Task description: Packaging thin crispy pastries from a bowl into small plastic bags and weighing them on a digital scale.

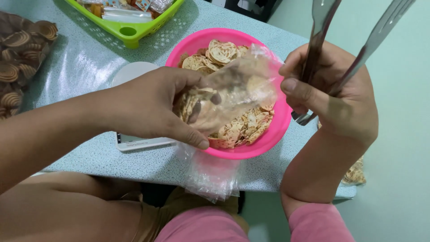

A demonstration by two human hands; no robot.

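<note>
nearest the camera, a stack of thin clear plastic bags [210, 175] hangs over the front edge of the table [89, 58], limp and crinkled, close under the hands where a fresh one can be pulled off easily. just above them the left hand [152, 107] is clamped on the mouth of a clear plastic bag [237, 87], fingers inside and thumb outside, so the soft film stays spread open over the bowl; a few chips already lie in it. the right hand [333, 96] is closed around the handles of metal tongs [340, 40], whose two flat shiny arms stick up and away from the bowl; the thumb of that hand also seems to pinch the far edge of the bag, which would keep it taut between both hands.

under the bag sits a pink plastic bowl [273, 130], round and smooth, heaped with thin round chips [221, 53], pale with reddish lacy swirls, dry and brittle-looking. it stands near the table's front edge, partly on a flat white scale [134, 74] whose lower edge shows beside the left hand. a filled bag of the same chips [356, 172] peeks out behind the right forearm.

farther back, a bag of brown swirled cookies [20, 49] lies at the left, and a lime green perforated basket [134, 29] holds small wrapped packets. the table is speckled, glossy grey-blue.
</note>
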